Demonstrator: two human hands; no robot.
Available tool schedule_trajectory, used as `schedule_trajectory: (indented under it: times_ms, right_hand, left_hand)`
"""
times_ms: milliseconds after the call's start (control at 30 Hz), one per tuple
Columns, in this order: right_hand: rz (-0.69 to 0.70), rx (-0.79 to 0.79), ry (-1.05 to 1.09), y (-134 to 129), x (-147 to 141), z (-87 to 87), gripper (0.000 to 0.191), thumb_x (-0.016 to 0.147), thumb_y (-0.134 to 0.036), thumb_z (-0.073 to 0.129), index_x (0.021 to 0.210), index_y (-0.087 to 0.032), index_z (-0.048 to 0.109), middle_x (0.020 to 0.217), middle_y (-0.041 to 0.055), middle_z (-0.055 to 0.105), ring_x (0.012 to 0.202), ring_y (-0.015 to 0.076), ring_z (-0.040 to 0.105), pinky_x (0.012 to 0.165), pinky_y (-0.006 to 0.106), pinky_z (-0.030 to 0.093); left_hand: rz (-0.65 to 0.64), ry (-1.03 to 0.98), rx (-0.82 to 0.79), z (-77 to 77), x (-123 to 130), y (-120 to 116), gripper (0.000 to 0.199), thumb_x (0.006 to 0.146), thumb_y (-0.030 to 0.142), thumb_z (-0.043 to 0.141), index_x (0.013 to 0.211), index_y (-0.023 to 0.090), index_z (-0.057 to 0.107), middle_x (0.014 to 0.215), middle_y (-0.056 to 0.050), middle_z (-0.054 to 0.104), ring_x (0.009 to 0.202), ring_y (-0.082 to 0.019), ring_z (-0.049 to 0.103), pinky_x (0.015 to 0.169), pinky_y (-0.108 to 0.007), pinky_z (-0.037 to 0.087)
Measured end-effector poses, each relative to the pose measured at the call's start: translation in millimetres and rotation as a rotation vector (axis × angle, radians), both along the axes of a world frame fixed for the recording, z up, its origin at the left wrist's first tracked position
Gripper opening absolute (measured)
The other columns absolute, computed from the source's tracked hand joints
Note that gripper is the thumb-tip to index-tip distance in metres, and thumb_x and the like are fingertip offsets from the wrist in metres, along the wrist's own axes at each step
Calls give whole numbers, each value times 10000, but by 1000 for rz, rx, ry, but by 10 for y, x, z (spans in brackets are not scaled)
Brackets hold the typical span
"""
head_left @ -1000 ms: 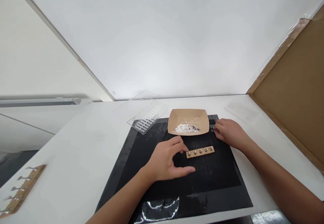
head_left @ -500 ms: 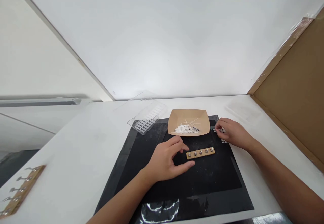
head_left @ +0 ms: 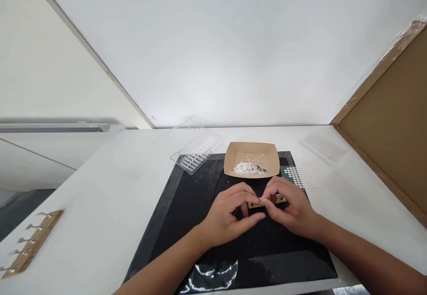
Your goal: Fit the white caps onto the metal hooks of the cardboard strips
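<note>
My left hand (head_left: 230,217) curves beside the left end of a small wooden strip (head_left: 280,199) with several metal pieces set along it. Its fingers and thumb are apart, the index fingertip close to the strip and to my right hand. Over the strip, my right hand (head_left: 293,206) is closed in a pinch, thumb against index finger. Whatever lies in that pinch is too small to name. Both hands cover most of the strip, which rests on the black mat (head_left: 187,206). To the right is a sheet of white round dots (head_left: 302,177), partly on a green backing.
A cardboard tray (head_left: 233,150) with white scraps and thin sticks stands behind the hands. Left of it lie a clear plastic case (head_left: 193,163) and a dark flat strip (head_left: 214,181). A wooden rack with metal pieces (head_left: 35,244) sits far left; a clear lid (head_left: 325,148) lies back right.
My right hand has moved left from the dot sheet to the wooden strip, its fingertips now meeting near my left index finger. My left hand has stayed beside the strip.
</note>
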State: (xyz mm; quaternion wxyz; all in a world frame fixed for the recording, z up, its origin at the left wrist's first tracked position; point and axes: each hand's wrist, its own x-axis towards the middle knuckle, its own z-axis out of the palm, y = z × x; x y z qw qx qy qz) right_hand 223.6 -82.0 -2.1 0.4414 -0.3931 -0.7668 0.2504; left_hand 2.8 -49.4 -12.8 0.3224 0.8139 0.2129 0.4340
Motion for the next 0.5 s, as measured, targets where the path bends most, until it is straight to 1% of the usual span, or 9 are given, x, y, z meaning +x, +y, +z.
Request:
schedule_trajectory:
  times_ms: [67, 167, 233, 367, 500]
  right_hand:
    - [2, -10, 2, 9, 2, -22, 90, 1016, -277, 666, 928, -260, 666, 835, 4, 653, 753, 176, 614, 727, 337, 524]
    - [26, -31, 2, 20, 5, -43, 96, 1018, -275, 667, 924, -256, 664, 833, 1, 653, 752, 171, 616, 719, 328, 515]
    - [26, -29, -9, 22, 5, -50, 96, 1018, -272, 669, 923, -254, 666, 832, -3, 650, 754, 167, 615, 721, 326, 507]
    - [6, 8, -39, 21, 8, -53, 100, 1021, -272, 663, 923, -254, 664, 824, -3, 653, 755, 171, 615, 739, 338, 507]
    - [1, 30, -63, 23, 11, -49, 100, 1022, -273, 657, 923, -260, 663, 810, -3, 659, 754, 179, 623, 750, 351, 521]
  left_hand:
    - [9, -2, -8, -2, 7, 8, 120, 926, 216, 809, 1034, 188, 764, 754, -33, 691, 756, -161, 708, 589, -215, 555]
    - [20, 7, -31, -11, 7, 22, 44, 947, 210, 781, 977, 178, 777, 830, -47, 718, 634, -103, 652, 543, -194, 524]
    - [12, -1, -46, -22, 0, 28, 31, 957, 195, 768, 974, 172, 780, 860, -51, 727, 566, -70, 609, 518, -183, 506]
    - [-3, -11, -48, -36, -14, 30, 43, 976, 177, 738, 994, 168, 777, 837, -51, 738, 535, -66, 607, 524, -187, 522]
    - [3, -8, -49, -12, -12, 27, 66, 990, 191, 717, 973, 161, 773, 844, -65, 737, 531, -68, 602, 518, -191, 526]
